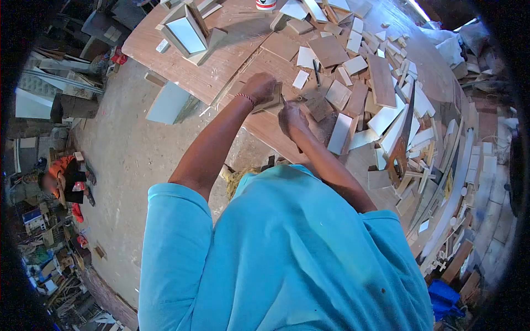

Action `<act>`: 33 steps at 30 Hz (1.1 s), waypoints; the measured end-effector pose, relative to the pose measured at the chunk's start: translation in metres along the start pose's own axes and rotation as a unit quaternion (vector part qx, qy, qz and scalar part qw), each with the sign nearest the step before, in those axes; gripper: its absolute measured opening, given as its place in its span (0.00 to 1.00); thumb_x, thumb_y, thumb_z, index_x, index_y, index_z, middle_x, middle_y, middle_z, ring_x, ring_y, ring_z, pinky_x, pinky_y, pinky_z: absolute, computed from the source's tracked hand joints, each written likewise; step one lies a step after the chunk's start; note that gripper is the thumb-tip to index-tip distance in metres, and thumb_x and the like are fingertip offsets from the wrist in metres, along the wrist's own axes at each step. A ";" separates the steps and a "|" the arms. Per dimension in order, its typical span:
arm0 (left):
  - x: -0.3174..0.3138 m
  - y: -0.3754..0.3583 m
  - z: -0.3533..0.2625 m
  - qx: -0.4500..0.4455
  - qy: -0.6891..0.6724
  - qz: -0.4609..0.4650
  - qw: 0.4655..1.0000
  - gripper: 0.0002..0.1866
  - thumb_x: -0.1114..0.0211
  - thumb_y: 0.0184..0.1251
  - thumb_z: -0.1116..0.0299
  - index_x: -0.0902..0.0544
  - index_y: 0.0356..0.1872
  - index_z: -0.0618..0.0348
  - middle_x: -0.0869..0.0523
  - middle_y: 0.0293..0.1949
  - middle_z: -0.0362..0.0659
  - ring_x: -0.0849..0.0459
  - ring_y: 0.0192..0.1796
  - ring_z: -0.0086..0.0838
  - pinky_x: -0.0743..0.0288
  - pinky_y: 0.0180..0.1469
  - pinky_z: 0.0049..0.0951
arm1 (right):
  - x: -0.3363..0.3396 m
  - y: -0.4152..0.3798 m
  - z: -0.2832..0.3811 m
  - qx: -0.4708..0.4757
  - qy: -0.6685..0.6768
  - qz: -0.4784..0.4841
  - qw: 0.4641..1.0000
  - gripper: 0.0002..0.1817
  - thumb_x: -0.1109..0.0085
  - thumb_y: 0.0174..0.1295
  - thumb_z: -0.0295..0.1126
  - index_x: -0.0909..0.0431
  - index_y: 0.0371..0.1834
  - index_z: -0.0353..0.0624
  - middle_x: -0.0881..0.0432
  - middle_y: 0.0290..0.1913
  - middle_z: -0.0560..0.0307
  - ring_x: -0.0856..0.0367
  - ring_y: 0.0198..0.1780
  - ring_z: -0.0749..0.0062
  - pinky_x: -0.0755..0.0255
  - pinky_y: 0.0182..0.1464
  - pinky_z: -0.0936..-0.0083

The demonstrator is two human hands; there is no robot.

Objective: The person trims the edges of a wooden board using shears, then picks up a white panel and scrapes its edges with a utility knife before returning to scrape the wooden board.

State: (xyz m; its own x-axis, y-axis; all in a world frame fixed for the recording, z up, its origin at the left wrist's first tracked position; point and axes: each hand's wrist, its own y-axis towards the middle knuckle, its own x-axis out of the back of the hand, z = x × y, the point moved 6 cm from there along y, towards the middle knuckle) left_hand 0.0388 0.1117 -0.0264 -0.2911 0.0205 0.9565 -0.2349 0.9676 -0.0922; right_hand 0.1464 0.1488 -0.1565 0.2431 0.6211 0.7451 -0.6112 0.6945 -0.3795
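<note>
My left hand (258,88), with a braided band at the wrist, is closed on a small flat wood piece (270,102) at the workbench edge. My right hand (292,118) is closed around a thin, slender tool (283,100), whose tip meets or nearly meets that piece. The tool's exact kind is too small to tell. Right beside my right hand lies a brown wood block (318,106) among offcuts. A dark, pen-like stick (316,73) rests farther back on the pile.
White and brown offcuts (382,83) cover the bench's right side, with a handsaw (398,154) on them. A white-faced wooden frame (186,36) stands on the workbench (165,58) at back left. A white tub (265,4) sits behind. A person in orange (63,176) is at far left.
</note>
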 end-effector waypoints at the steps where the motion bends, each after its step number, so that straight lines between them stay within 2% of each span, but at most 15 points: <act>1: -0.002 -0.001 0.000 0.001 -0.001 0.000 1.000 0.05 0.43 0.34 0.74 0.22 0.17 0.63 0.22 0.24 0.56 0.22 0.29 0.46 0.27 0.33 0.37 | -0.017 0.021 -0.008 0.017 -0.043 0.000 0.999 0.16 0.56 0.53 0.40 0.29 0.27 0.35 0.27 0.22 0.47 0.26 0.23 0.62 0.31 0.22 0.69; 2: -0.003 -0.001 -0.001 -0.009 0.002 -0.012 1.000 0.05 0.43 0.34 0.74 0.22 0.17 0.63 0.22 0.24 0.56 0.22 0.30 0.46 0.28 0.33 0.37 | -0.033 0.035 -0.023 0.034 -0.085 -0.001 0.996 0.16 0.56 0.54 0.40 0.28 0.28 0.35 0.26 0.23 0.46 0.24 0.25 0.61 0.30 0.24 0.69; 6: -0.002 0.000 -0.001 -0.033 0.024 -0.009 0.999 0.05 0.42 0.34 0.74 0.22 0.17 0.63 0.22 0.24 0.56 0.22 0.30 0.46 0.27 0.33 0.36 | 0.046 -0.024 0.040 -0.014 -0.038 0.007 0.999 0.16 0.55 0.54 0.39 0.27 0.27 0.35 0.24 0.24 0.43 0.23 0.24 0.57 0.29 0.26 0.67; 8: 0.001 -0.002 -0.005 -0.026 0.025 -0.007 0.999 0.05 0.42 0.33 0.73 0.22 0.17 0.63 0.22 0.23 0.56 0.22 0.29 0.46 0.27 0.33 0.36 | 0.056 -0.039 0.048 0.029 0.074 0.135 0.988 0.15 0.54 0.53 0.37 0.27 0.25 0.33 0.24 0.21 0.43 0.24 0.19 0.56 0.28 0.24 0.67; 9: 0.004 -0.002 -0.004 -0.015 0.027 -0.007 1.000 0.06 0.42 0.33 0.73 0.22 0.17 0.63 0.23 0.23 0.56 0.22 0.29 0.46 0.27 0.32 0.36 | 0.050 -0.036 0.039 0.031 0.077 0.133 0.988 0.15 0.54 0.53 0.37 0.27 0.25 0.33 0.24 0.21 0.43 0.24 0.19 0.56 0.28 0.24 0.67; 11: 0.005 0.001 -0.002 -0.017 0.028 -0.001 0.999 0.06 0.42 0.32 0.73 0.22 0.17 0.63 0.23 0.22 0.56 0.22 0.29 0.46 0.27 0.32 0.37 | 0.051 -0.028 0.041 0.138 -0.024 0.045 0.989 0.15 0.55 0.54 0.36 0.29 0.22 0.32 0.26 0.16 0.45 0.25 0.16 0.58 0.28 0.20 0.68; 12: 0.001 0.001 -0.001 -0.017 0.024 0.011 1.000 0.06 0.42 0.32 0.73 0.22 0.17 0.63 0.23 0.22 0.56 0.22 0.29 0.46 0.27 0.32 0.37 | 0.047 -0.034 0.036 0.100 0.053 0.062 0.992 0.16 0.55 0.54 0.37 0.31 0.24 0.31 0.27 0.16 0.46 0.25 0.16 0.57 0.29 0.18 0.67; 16: -0.002 0.004 0.002 -0.006 0.030 0.012 0.999 0.05 0.42 0.32 0.74 0.22 0.16 0.63 0.23 0.22 0.56 0.22 0.29 0.46 0.27 0.32 0.36 | 0.049 -0.049 0.034 0.088 0.062 0.030 0.994 0.16 0.56 0.54 0.38 0.31 0.28 0.32 0.27 0.15 0.46 0.25 0.18 0.57 0.29 0.19 0.65; 19: -0.001 0.001 0.002 0.002 0.021 0.016 1.000 0.05 0.42 0.33 0.74 0.22 0.16 0.63 0.23 0.23 0.56 0.22 0.29 0.46 0.27 0.32 0.36 | 0.050 -0.055 0.040 0.054 0.030 -0.002 0.998 0.15 0.56 0.54 0.38 0.31 0.31 0.33 0.26 0.19 0.44 0.24 0.21 0.56 0.29 0.20 0.64; 21: 0.000 -0.001 -0.001 -0.033 0.016 -0.027 0.999 0.05 0.42 0.33 0.74 0.22 0.16 0.63 0.22 0.23 0.55 0.22 0.28 0.46 0.28 0.31 0.36 | 0.050 -0.066 0.031 -0.147 0.220 0.062 0.962 0.15 0.56 0.54 0.36 0.30 0.32 0.32 0.25 0.25 0.39 0.23 0.24 0.54 0.29 0.20 0.65; 22: -0.003 -0.001 -0.002 -0.032 0.013 -0.025 0.999 0.05 0.42 0.33 0.74 0.22 0.16 0.63 0.22 0.23 0.55 0.22 0.28 0.46 0.28 0.31 0.36 | 0.038 -0.053 0.024 -0.149 0.219 0.064 0.962 0.15 0.56 0.54 0.36 0.30 0.32 0.32 0.25 0.25 0.39 0.23 0.24 0.54 0.29 0.20 0.65; 24: -0.003 -0.002 -0.004 -0.043 0.023 -0.025 0.998 0.05 0.41 0.32 0.73 0.22 0.16 0.62 0.22 0.22 0.55 0.22 0.29 0.45 0.28 0.31 0.37 | 0.018 -0.020 0.021 -0.084 0.000 0.060 0.995 0.16 0.55 0.54 0.37 0.31 0.31 0.32 0.25 0.24 0.44 0.24 0.21 0.57 0.32 0.18 0.66; 28: -0.007 0.001 -0.001 -0.030 0.020 -0.014 0.999 0.05 0.41 0.32 0.73 0.22 0.16 0.61 0.22 0.22 0.54 0.22 0.29 0.45 0.28 0.31 0.37 | 0.045 -0.030 0.034 -0.023 -0.011 0.009 1.000 0.16 0.54 0.55 0.38 0.32 0.27 0.33 0.26 0.19 0.50 0.27 0.18 0.63 0.33 0.16 0.67; 30: -0.008 -0.001 -0.003 -0.066 0.031 -0.014 0.997 0.05 0.41 0.32 0.72 0.22 0.16 0.61 0.23 0.22 0.54 0.22 0.29 0.45 0.28 0.31 0.37 | 0.045 -0.031 0.030 0.036 0.160 0.135 0.977 0.14 0.54 0.55 0.37 0.33 0.23 0.34 0.29 0.16 0.53 0.29 0.16 0.67 0.32 0.16 0.67; 33: -0.003 0.000 -0.003 -0.050 0.047 -0.021 0.997 0.05 0.41 0.31 0.73 0.23 0.16 0.62 0.23 0.22 0.54 0.23 0.28 0.46 0.28 0.30 0.37 | 0.042 -0.032 0.019 0.012 0.177 0.155 0.972 0.13 0.55 0.55 0.35 0.33 0.22 0.34 0.29 0.16 0.51 0.28 0.16 0.67 0.32 0.16 0.68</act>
State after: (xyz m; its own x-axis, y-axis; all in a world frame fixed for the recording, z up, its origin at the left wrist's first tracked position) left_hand 0.0424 0.1122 -0.0281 -0.1936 -0.0010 0.9811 -0.1503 0.9882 -0.0287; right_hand 0.1620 0.1458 -0.1028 0.2857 0.8879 0.3605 -0.7133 0.4483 -0.5388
